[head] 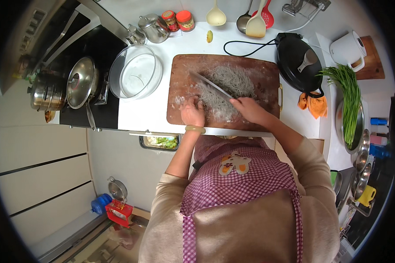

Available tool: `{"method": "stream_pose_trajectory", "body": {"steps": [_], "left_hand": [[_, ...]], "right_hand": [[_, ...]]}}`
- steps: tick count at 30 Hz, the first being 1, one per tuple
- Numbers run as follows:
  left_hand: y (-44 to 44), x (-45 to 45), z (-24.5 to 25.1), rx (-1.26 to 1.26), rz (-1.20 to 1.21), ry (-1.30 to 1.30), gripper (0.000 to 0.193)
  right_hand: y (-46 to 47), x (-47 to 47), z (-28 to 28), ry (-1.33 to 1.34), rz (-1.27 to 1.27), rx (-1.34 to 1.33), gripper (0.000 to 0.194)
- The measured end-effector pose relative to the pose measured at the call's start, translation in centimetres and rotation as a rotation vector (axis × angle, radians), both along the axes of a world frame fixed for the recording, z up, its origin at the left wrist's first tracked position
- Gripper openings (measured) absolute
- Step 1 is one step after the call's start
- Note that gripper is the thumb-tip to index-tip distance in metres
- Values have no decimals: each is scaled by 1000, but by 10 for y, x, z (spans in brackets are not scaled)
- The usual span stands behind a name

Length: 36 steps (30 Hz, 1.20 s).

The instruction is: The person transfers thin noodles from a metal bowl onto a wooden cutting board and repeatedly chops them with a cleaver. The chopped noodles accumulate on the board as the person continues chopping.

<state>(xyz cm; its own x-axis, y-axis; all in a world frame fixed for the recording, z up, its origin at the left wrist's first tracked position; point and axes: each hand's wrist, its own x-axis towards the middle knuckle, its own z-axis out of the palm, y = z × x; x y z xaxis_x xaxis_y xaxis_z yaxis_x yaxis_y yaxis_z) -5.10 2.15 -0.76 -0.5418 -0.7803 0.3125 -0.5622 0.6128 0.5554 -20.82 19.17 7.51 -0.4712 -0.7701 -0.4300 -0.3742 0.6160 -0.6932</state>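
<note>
My right hand [249, 110] grips the handle of a kitchen knife [214, 87], its blade slanting up and left across the pile. Thin greyish noodle-like strands [233, 80], dusted with white powder, lie heaped on a brown wooden cutting board [184, 70]. Some strands extend below the blade, between the two hands. At the board's lower left, my left hand [192, 113] rests at the edge of the strands, fingers slightly apart and nothing seen held. White powder and small bits are scattered around its fingertips.
Left of the board stands a clear glass bowl [115, 80], beside the stove with a lidded pan [82, 82]. A black electric pan [289, 65] and orange cloth [317, 105] lie to the right. Green stalks [350, 108] rest across a metal bowl [340, 128]. An open drawer [135, 133] sits below.
</note>
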Motion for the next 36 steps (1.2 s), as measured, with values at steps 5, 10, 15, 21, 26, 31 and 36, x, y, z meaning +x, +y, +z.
{"method": "stream_pose_trajectory", "body": {"steps": [5,10,15,21,26,31,36], "left_hand": [[-1,4,11,345,37,-11,12],[-3,12,-5,20,5,2,11],[-8,20,-5,202,105,103,12],[-11,18,-17,182,74,122,10],[-11,28,-29,383,130,262,12],[-6,28,-15,325,109,193,9],[-13,29,-35,336,110,290,8]], "right_hand": [[-16,-21,9,20,27,78,67],[-13,-7,-5,82,25,194,66],[-11,-5,27,39,6,25,66],[-16,-6,-19,86,27,53,66],[-13,15,-3,-10,68,7,66],[-18,7,-11,-2,-8,59,67],[-17,7,-10,60,33,102,66]]}}
